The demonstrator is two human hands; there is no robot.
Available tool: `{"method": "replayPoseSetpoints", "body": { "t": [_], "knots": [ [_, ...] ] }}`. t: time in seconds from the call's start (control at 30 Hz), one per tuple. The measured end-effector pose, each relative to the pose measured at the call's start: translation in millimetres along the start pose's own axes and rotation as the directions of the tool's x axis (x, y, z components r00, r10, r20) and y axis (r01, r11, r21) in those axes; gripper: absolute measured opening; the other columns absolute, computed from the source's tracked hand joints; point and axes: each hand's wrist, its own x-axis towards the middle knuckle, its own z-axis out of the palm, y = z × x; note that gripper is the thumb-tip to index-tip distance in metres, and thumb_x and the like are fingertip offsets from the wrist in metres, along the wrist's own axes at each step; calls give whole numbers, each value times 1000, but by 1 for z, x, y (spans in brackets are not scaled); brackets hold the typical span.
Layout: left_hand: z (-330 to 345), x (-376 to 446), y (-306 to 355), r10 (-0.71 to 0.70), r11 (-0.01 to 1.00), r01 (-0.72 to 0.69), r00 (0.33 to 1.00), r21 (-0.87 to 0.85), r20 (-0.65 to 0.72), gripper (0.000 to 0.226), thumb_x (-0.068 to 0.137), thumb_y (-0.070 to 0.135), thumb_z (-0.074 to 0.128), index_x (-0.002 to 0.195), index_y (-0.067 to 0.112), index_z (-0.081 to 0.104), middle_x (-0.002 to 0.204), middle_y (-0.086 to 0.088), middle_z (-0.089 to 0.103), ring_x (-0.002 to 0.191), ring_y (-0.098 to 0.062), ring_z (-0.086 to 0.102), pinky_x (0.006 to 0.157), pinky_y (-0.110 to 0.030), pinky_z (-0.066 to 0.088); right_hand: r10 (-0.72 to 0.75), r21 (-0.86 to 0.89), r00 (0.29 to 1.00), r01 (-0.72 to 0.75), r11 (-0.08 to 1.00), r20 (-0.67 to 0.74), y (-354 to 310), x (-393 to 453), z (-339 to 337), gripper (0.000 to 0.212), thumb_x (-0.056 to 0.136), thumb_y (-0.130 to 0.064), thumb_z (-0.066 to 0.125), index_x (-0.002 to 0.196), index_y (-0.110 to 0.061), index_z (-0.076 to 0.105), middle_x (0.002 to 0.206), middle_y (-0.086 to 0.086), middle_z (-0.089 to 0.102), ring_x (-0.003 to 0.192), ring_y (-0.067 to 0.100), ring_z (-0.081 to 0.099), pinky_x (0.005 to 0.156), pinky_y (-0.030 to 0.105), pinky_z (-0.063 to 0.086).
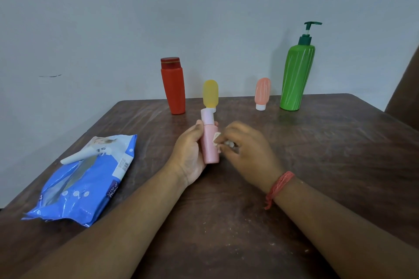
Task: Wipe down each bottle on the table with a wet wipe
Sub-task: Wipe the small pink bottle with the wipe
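My left hand (191,152) grips a small pink bottle (210,142) with a pale cap, held upright above the middle of the table. My right hand (246,152) pinches a crumpled white wet wipe (217,140) against the bottle's right side. Behind stand a red bottle (173,86), a yellow tube (210,94) on its cap, a salmon tube (262,93) on its white cap, and a tall green pump bottle (295,75). The yellow tube's cap is partly hidden by the pink bottle.
A blue wet-wipe pack (90,179) lies at the left of the dark wooden table (317,154), its flap peeled up. A pale wall rises just behind the table's far edge. Something dark and brown stands at the right edge of the frame.
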Motion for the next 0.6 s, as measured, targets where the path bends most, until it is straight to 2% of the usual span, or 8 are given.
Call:
{"method": "replayPoseSetpoints", "body": {
  "t": [0.1, 0.13, 0.27, 0.4, 0.47, 0.53, 0.57, 0.6],
  "knots": [
    [5, -3, -1, 0, 999, -1, 1000, 35, 31, 34, 110, 26, 36, 115, 7, 64, 95, -11, 71, 80, -18, 70, 74, -33, 58, 92, 51, 983, -85, 995, -156, -1, 8, 2, 9, 81, -1, 72, 86, -9, 70, 88, 1, 61, 79, 4, 53, 70, 11, 40],
    [4, -2, -2, 8, 999, -9, 1000, 38, 28, 34, 110, 26, 36, 115, 7, 63, 94, -11, 72, 79, -19, 70, 72, -34, 58, 107, 53, 984, -100, 994, -145, -1, 8, 2, 8, 82, -3, 72, 85, -10, 70, 86, 0, 61, 77, 7, 53, 68, 15, 41],
    [-2, 2, 4, 16, 1000, -15, 998, 16, -55, 40, 108, 36, 38, 115, 6, 64, 91, -10, 68, 68, -21, 67, 54, -35, 53, 134, 69, 980, -145, 987, 145, -5, -3, 1, 9, 83, -10, 74, 81, -16, 68, 87, -8, 64, 83, 5, 58, 75, 26, 49],
    [2, 2, 0, 18, 1000, -17, 999, 22, -50, 35, 109, 29, 39, 117, 5, 63, 95, -8, 75, 81, -20, 72, 75, -38, 57, 315, 288, 947, -285, 914, -62, -2, 5, 4, 14, 83, -8, 73, 79, -20, 67, 79, -7, 66, 75, 17, 64, 71, 42, 56],
    [1, 2, 0, 17, 1000, -16, 999, 23, -49, 38, 109, 31, 39, 119, 4, 63, 94, -9, 73, 80, -20, 71, 73, -38, 58, 354, 358, 935, -342, 869, 34, -1, 4, 3, 13, 85, -10, 74, 81, -20, 67, 80, -3, 70, 75, 20, 67, 71, 43, 58],
    [-1, 2, 4, 6, 1000, -6, 997, -4, -79, 41, 109, 34, 39, 120, 3, 62, 90, -11, 69, 71, -19, 71, 65, -36, 58, 338, 390, 905, -417, 821, 257, -3, -2, 0, 12, 87, -10, 74, 81, -18, 68, 80, -1, 73, 75, 16, 70, 71, 38, 59],
    [-2, 1, 6, 0, 1000, -1, 996, -15, -88, 41, 109, 34, 39, 120, 3, 62, 88, -12, 67, 68, -19, 70, 60, -35, 58, 327, 383, 892, -433, 816, 312, -5, -4, -1, 11, 86, -11, 75, 80, -19, 69, 82, -3, 74, 78, 12, 71, 73, 35, 59],
    [-2, 1, 6, -3, 1000, 2, 996, -15, -86, 40, 109, 34, 39, 120, 3, 61, 87, -12, 67, 68, -19, 70, 58, -34, 57, 333, 370, 897, -426, 826, 290, -5, -4, -1, 11, 85, -11, 76, 80, -19, 70, 83, -5, 73, 82, 9, 71, 75, 31, 58]
  ]
}}
